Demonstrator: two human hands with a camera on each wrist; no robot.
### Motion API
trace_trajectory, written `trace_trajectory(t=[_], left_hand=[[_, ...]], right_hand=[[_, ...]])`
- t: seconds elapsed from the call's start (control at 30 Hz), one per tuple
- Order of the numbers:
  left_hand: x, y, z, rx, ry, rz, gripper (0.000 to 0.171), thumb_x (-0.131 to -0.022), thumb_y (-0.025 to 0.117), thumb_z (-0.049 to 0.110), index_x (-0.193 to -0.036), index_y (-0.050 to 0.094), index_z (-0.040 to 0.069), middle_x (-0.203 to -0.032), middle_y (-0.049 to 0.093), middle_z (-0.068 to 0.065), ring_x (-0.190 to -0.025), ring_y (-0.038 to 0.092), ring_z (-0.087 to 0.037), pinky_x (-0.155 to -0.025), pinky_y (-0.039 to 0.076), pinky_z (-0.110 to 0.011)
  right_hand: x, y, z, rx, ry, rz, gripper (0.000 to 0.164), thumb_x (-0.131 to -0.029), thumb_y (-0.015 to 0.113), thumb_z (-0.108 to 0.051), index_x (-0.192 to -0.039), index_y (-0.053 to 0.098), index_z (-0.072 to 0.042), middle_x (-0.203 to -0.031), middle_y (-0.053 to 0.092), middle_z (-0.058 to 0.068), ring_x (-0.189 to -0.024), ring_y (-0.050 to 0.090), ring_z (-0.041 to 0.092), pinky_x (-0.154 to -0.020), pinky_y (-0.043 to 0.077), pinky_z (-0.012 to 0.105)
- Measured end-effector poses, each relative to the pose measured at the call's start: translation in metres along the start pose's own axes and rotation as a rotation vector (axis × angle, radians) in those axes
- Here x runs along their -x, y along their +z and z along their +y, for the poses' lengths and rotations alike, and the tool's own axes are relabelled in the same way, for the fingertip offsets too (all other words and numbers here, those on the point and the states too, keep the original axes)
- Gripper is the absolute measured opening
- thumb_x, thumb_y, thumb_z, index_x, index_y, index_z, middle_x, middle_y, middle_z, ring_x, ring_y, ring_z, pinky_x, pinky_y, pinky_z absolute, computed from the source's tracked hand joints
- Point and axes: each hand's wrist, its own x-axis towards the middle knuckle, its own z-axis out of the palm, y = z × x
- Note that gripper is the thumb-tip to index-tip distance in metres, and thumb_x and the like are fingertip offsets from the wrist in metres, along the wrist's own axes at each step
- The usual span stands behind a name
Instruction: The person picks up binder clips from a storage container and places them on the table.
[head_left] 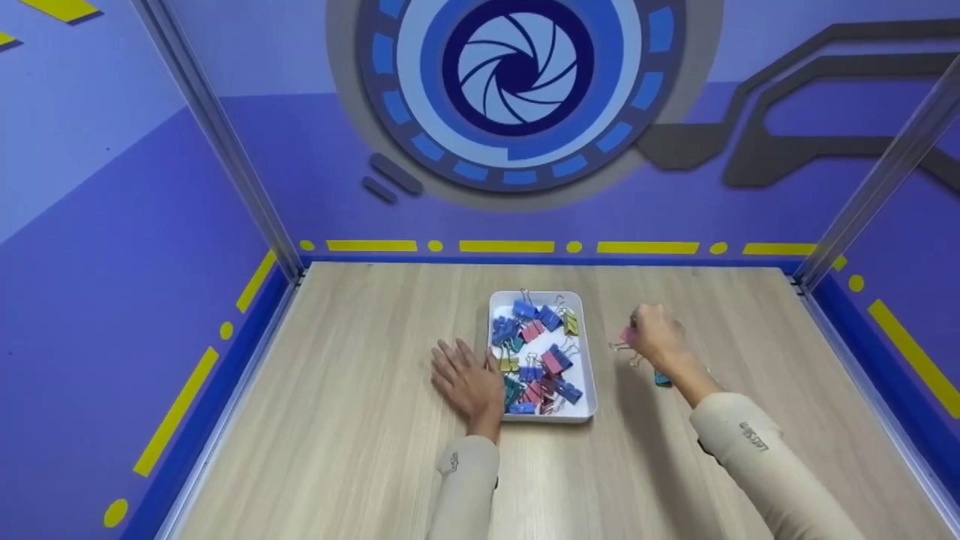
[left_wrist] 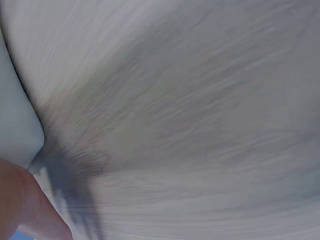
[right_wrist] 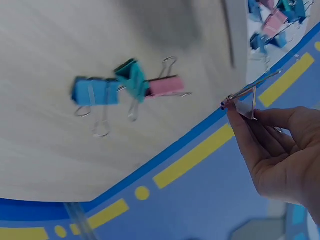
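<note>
A white tray (head_left: 589,367) holds several binder clips in blue, pink, teal and yellow. Along its left side lies my left hand (head_left: 469,382), fingers straight and spread, thumb at the rim; the left wrist view catches only part of that hand (left_wrist: 32,205). To the right of the tray, above the table, my right hand (head_left: 656,337) pinches a binder clip (right_wrist: 245,108) between thumb and fingertips. On the table near it, a blue binder clip (right_wrist: 95,92), a teal binder clip (right_wrist: 132,80) and a pink binder clip (right_wrist: 166,86) lie in a row.
The wooden table (head_left: 360,450) is bounded by a purple-blue back wall (head_left: 300,172) and side panels with metal corner posts (head_left: 217,127). My right forearm sleeve (head_left: 765,457) partly covers the row of clips in the head view.
</note>
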Motion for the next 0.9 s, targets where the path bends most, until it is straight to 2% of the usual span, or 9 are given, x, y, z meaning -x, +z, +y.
trace_trajectory(t=[0.07,0.13,0.27,0.33,0.43,0.5,0.67,0.77,0.9], left_hand=[[0.001,-0.001,0.000,0.012,0.001,-0.003,0.068,-0.104,0.043,0.055,-0.157,0.040,0.013,-0.169,0.027,-0.016,-0.158,0.023,-0.037,-0.126,0.024,-0.057],[0.001,-0.003,0.000,0.021,0.003,-0.005,0.068,-0.104,0.043,0.054,-0.158,0.040,0.012,-0.169,0.027,-0.017,-0.158,0.022,-0.037,-0.126,0.023,-0.057],[0.001,-0.006,0.001,0.027,0.009,-0.018,0.068,-0.105,0.043,0.053,-0.158,0.039,0.012,-0.169,0.026,-0.017,-0.158,0.020,-0.037,-0.127,0.022,-0.057],[-0.001,-0.007,0.000,0.025,0.006,-0.023,0.067,-0.105,0.042,0.053,-0.158,0.039,0.012,-0.169,0.024,-0.017,-0.158,0.019,-0.037,-0.127,0.021,-0.056],[-0.002,-0.006,0.000,0.016,0.006,-0.016,0.067,-0.105,0.042,0.054,-0.157,0.040,0.012,-0.169,0.025,-0.016,-0.158,0.020,-0.037,-0.127,0.022,-0.056],[-0.002,-0.005,0.001,0.006,0.009,-0.004,0.067,-0.104,0.042,0.054,-0.157,0.041,0.012,-0.169,0.027,-0.016,-0.158,0.021,-0.036,-0.127,0.023,-0.056],[0.000,-0.001,0.001,-0.010,0.012,0.027,0.067,-0.103,0.045,0.054,-0.156,0.043,0.013,-0.167,0.031,-0.016,-0.157,0.024,-0.036,-0.126,0.025,-0.056],[0.000,0.001,0.001,-0.022,0.010,0.035,0.067,-0.103,0.045,0.054,-0.156,0.042,0.014,-0.168,0.030,-0.015,-0.157,0.024,-0.035,-0.126,0.024,-0.055],[0.003,0.003,0.000,-0.023,0.027,0.036,0.067,-0.103,0.045,0.054,-0.157,0.041,0.015,-0.168,0.029,-0.015,-0.157,0.024,-0.036,-0.127,0.023,-0.055]], right_hand=[[0.005,-0.003,0.011,0.013,0.026,-0.043,0.013,-0.088,0.068,-0.002,-0.086,0.073,0.009,-0.081,0.074,0.022,-0.067,0.064,0.024,-0.066,0.059,0.052],[0.010,-0.003,0.022,0.015,0.039,-0.077,0.011,-0.086,0.065,0.001,-0.084,0.072,0.010,-0.076,0.072,0.019,-0.065,0.061,0.022,-0.061,0.058,0.046],[0.020,0.006,0.040,-0.008,0.065,-0.141,0.009,-0.083,0.063,0.007,-0.075,0.066,0.006,-0.066,0.060,0.009,-0.059,0.051,0.018,-0.053,0.044,0.030],[0.022,0.015,0.044,-0.015,0.074,-0.151,0.014,-0.084,0.062,0.006,-0.071,0.062,0.002,-0.064,0.054,0.004,-0.058,0.047,0.017,-0.051,0.037,0.027],[0.025,0.029,0.048,0.011,0.072,-0.122,0.018,-0.086,0.063,0.006,-0.070,0.058,-0.001,-0.065,0.050,0.002,-0.059,0.045,0.017,-0.051,0.037,0.029],[0.028,0.037,0.051,0.047,0.043,-0.064,0.019,-0.086,0.065,0.006,-0.070,0.056,0.000,-0.066,0.051,0.004,-0.060,0.044,0.018,-0.052,0.040,0.035],[0.031,0.053,0.057,0.121,-0.002,0.036,0.020,-0.087,0.070,0.001,-0.072,0.057,0.003,-0.070,0.062,0.021,-0.061,0.056,0.030,-0.057,0.052,0.054],[0.029,0.057,0.063,0.128,0.013,0.036,0.023,-0.090,0.069,-0.002,-0.071,0.058,0.002,-0.072,0.065,0.025,-0.062,0.061,0.035,-0.059,0.052,0.057],[0.031,0.059,0.074,0.099,0.050,0.014,0.021,-0.093,0.068,-0.003,-0.074,0.062,0.004,-0.072,0.065,0.022,-0.063,0.057,0.029,-0.060,0.052,0.054]])
